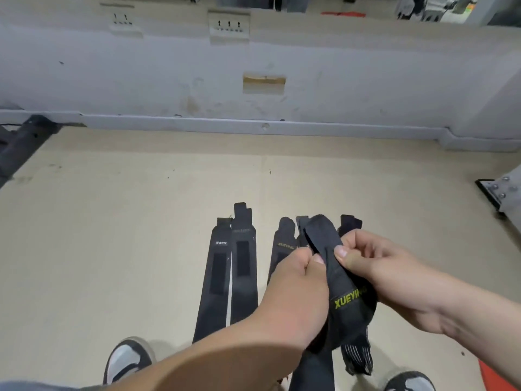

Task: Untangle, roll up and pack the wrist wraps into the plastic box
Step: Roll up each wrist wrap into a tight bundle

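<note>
We are holding one black wrist wrap (348,294) up in the lower middle of the frame, the one with yellow letters. Our left hand (298,280) is pinching its left edge and our right hand (375,261) is pinching its right edge, with the two hands very near each other. The top end is flopping over, and the striped end (356,358) is hanging down at the bottom of the frame.

We are thinking a few things could go wrong. If we are pinching too softly, the wrap could slip, and the roll could start crooked or pop open. The hanging end could twist. It could also catch on the other wraps (225,277) lying flat on the floor (112,221) just behind our hands, and their sticky patches (242,261) could grab it. We are not seeing the plastic box anywhere, so we cannot tell where it is.
</note>
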